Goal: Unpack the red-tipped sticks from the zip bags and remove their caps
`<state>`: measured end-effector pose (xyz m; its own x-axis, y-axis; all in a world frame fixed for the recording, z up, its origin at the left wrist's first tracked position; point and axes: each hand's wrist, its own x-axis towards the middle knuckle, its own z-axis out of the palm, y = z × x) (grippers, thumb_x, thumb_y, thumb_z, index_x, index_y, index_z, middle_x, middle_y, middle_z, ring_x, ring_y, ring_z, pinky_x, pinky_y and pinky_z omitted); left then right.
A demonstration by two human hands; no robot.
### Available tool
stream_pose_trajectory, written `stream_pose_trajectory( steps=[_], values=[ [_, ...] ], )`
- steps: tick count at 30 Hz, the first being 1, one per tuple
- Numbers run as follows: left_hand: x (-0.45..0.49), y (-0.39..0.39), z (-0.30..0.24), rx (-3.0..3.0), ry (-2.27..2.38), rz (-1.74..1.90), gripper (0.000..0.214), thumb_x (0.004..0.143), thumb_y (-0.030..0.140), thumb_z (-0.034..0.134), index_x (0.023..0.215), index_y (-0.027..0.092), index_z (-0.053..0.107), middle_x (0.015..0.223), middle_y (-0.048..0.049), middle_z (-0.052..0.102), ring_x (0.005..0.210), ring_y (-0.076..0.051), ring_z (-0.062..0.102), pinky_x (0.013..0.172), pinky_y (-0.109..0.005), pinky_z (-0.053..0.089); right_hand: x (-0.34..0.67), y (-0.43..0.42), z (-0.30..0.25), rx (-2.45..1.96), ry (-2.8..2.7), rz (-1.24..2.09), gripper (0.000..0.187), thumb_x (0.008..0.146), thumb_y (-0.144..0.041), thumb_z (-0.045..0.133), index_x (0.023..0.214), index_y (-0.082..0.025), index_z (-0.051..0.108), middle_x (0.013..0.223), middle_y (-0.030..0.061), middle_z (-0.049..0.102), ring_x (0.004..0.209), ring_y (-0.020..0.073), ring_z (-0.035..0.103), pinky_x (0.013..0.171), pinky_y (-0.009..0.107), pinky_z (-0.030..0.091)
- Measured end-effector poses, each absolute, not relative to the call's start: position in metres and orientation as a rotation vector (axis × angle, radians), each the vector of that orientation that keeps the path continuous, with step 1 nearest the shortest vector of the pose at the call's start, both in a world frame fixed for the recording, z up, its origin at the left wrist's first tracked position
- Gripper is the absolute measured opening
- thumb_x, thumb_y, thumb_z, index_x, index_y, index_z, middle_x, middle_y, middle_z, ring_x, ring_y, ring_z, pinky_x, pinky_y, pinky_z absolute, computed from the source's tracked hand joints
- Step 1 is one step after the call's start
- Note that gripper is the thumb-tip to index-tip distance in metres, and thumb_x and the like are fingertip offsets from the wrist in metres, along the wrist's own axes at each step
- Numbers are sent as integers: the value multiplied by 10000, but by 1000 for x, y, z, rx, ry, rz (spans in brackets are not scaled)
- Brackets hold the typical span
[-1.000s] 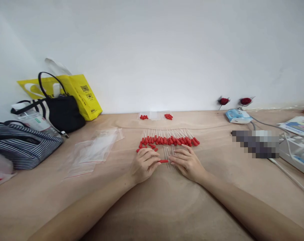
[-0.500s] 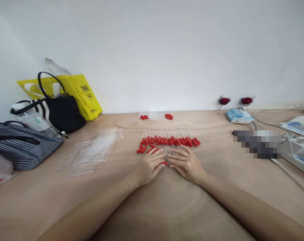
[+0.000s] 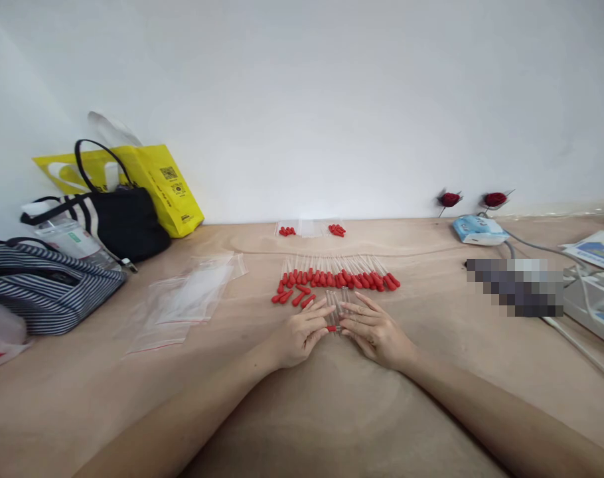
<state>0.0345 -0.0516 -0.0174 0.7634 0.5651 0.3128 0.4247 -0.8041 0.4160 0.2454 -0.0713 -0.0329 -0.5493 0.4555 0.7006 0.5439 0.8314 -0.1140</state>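
My left hand (image 3: 302, 335) pinches a red rubber bulb (image 3: 331, 328) between thumb and fingertips. My right hand (image 3: 377, 330) faces it, its fingers closed on a thin glass tube (image 3: 338, 329) whose end meets the bulb; most of the tube is hidden. Several clear glass tubes (image 3: 334, 302) lie upright in the view between my hands, just beyond the fingertips. Behind them runs a row of glass droppers (image 3: 344, 279), red bulbs toward me. A few loose red bulbs (image 3: 285, 297) lie left of the tubes, near my left fingers.
Clear zip bags (image 3: 192, 302) lie flat on the left. Small bags of red bulbs (image 3: 337, 230) rest by the wall. A striped bag (image 3: 58, 285), black handbag (image 3: 127, 222) and yellow bag (image 3: 175, 199) stand far left. A blue tissue pack (image 3: 478, 230) and power strip (image 3: 593, 309) sit right.
My hands have shifted slightly, showing more of the bulb between them and of the loose bulbs by my left fingers. The view has moved a little.
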Motion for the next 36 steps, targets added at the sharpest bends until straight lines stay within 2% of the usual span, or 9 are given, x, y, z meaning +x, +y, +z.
stream_pose_trajectory(
  steps=[9, 12, 18, 23, 26, 34, 36],
  values=[
    [36, -53, -10, 2661, 740, 548, 240, 871, 177, 327, 865, 184, 566, 1282, -67, 450, 1272, -213, 238, 1020, -459, 284, 245, -73, -30, -729, -2258, -110, 183, 828, -160, 457, 925, -187, 610, 926, 36, 671, 1075, 183, 513, 1003, 468, 315],
    [36, -54, -8, 2673, 743, 519, 242, 869, 173, 328, 929, 187, 562, 1272, -70, 463, 1266, -209, 256, 1032, -465, 259, 245, -73, -30, -718, -2257, -105, 188, 827, -160, 455, 924, -192, 613, 907, 35, 674, 1072, 178, 516, 1007, 462, 313],
    [35, -55, -5, 2685, 719, 467, 265, 866, 164, 322, 990, 191, 554, 1277, -73, 456, 1258, -199, 282, 1031, -452, 271, 246, -73, -30, -721, -2270, -76, 184, 830, -168, 453, 931, -193, 606, 905, 30, 674, 1085, 176, 504, 1016, 457, 300],
    [35, -56, -3, 2645, 723, 436, 316, 861, 154, 337, 1137, 194, 484, 1284, -76, 447, 1246, -193, 309, 1018, -441, 302, 245, -74, -30, -714, -2289, -40, 180, 828, -156, 451, 928, -187, 597, 905, 30, 673, 1092, 176, 498, 1025, 466, 282],
    [35, -56, -2, 2628, 689, 474, 320, 857, 145, 345, 1132, 209, 494, 1264, -65, 472, 1238, -187, 324, 1009, -423, 324, 245, -74, -30, -710, -2275, -27, 182, 825, -152, 448, 917, -194, 600, 890, 33, 674, 1086, 179, 503, 1021, 469, 284],
    [26, -55, -4, 2628, 769, 549, 334, 858, 159, 340, 1159, 221, 469, 1230, -64, 508, 1215, -170, 369, 1001, -390, 340, 258, -71, -36, -806, -2217, -20, 181, 824, -184, 460, 936, -213, 600, 885, 29, 663, 1053, 191, 528, 982, 481, 320],
    [25, -56, -6, 2630, 804, 582, 320, 864, 186, 343, 1161, 212, 460, 1241, -69, 496, 1224, -174, 357, 996, -382, 348, 260, -71, -37, -856, -2186, -44, 184, 823, -213, 475, 956, -221, 602, 882, 34, 655, 970, 187, 566, 919, 439, 391]
  ],
)
